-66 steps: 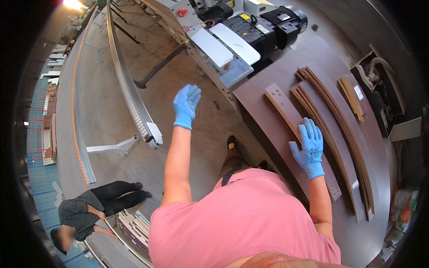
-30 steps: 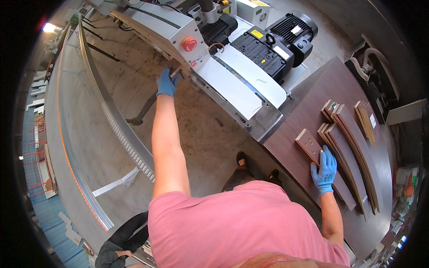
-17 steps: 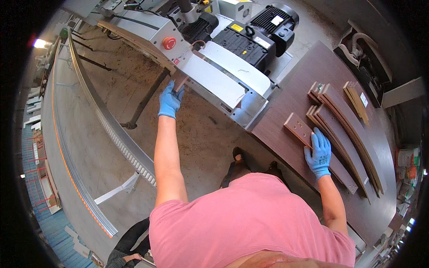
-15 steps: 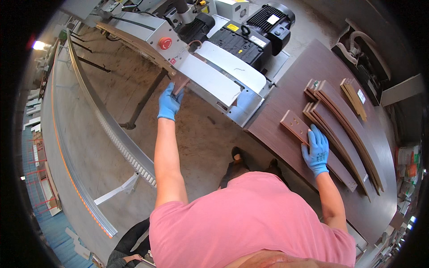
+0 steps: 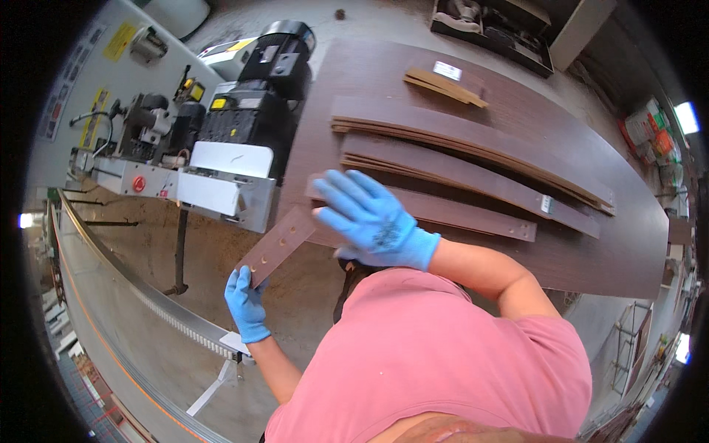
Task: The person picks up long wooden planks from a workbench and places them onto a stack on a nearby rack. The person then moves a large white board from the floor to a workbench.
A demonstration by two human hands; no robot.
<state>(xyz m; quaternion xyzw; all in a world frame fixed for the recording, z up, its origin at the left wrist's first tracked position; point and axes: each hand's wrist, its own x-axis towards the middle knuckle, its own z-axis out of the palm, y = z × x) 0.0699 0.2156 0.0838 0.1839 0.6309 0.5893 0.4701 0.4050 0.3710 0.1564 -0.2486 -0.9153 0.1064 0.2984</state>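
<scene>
My left hand (image 5: 247,303), in a blue glove, is closed on the lower end of a narrow dark-brown board (image 5: 278,246). Several drilled holes run along this board, which slants up toward the near left edge of the table. Close to its upper end is my right hand (image 5: 373,221), also gloved in blue, with its fingers stretched out and slightly smeared. Beneath that hand lies another dark board (image 5: 473,219) with holes at its right end; the hand covers part of it. Whether my right fingers touch either board I cannot tell.
Stacks of long brown boards (image 5: 458,159) lie on the dark table (image 5: 628,244), with short pieces (image 5: 444,87) behind. At left stand a machine with a red button (image 5: 139,184), a black motor (image 5: 279,63) and a curved roller rail (image 5: 166,306).
My view has turned to the right. The left hand has brought its board away from the machine toward the table. My right hand has shifted left along the lying board, fingers now spread.
</scene>
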